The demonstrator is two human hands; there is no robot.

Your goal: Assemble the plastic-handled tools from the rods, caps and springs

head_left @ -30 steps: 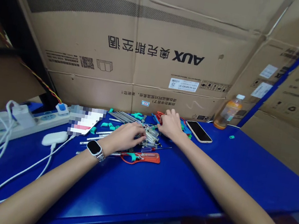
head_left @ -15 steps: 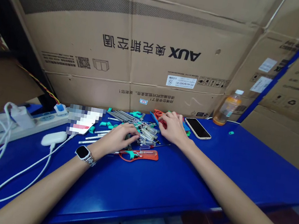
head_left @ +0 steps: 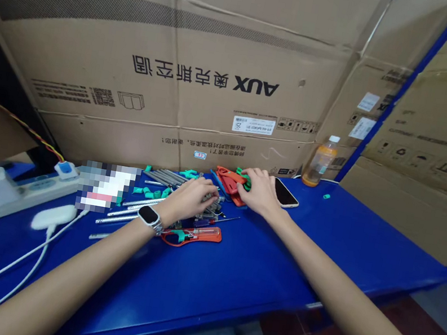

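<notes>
My left hand (head_left: 190, 199), with a watch (head_left: 148, 215) on its wrist, hovers low over a pile of small parts. Its fingers are curled, and whatever they may hold is hidden. Metal rods (head_left: 124, 210) and small teal plastic caps (head_left: 150, 194) lie around it. My right hand (head_left: 261, 192) is closed around a green plastic piece (head_left: 244, 178), thumb beside red plastic pieces (head_left: 231, 182). A slim screwdriver (head_left: 214, 221) lies between the hands. Nearer to me, a red flat plastic piece (head_left: 210, 235) has a clear-handled part and a teal clip on it.
A phone (head_left: 285, 193) lies right of my right hand. An orange drink bottle (head_left: 321, 161) stands at the back against tall cardboard (head_left: 200, 101). On the left are a power strip (head_left: 38, 188), a white charging case (head_left: 54, 216) and white cables. A teal cap (head_left: 326, 196) lies far right.
The view has turned slightly right. My right hand has shifted over the plastic pieces, and the red and green ones now show more. My left hand remains over the pile, moved slightly right.
</notes>
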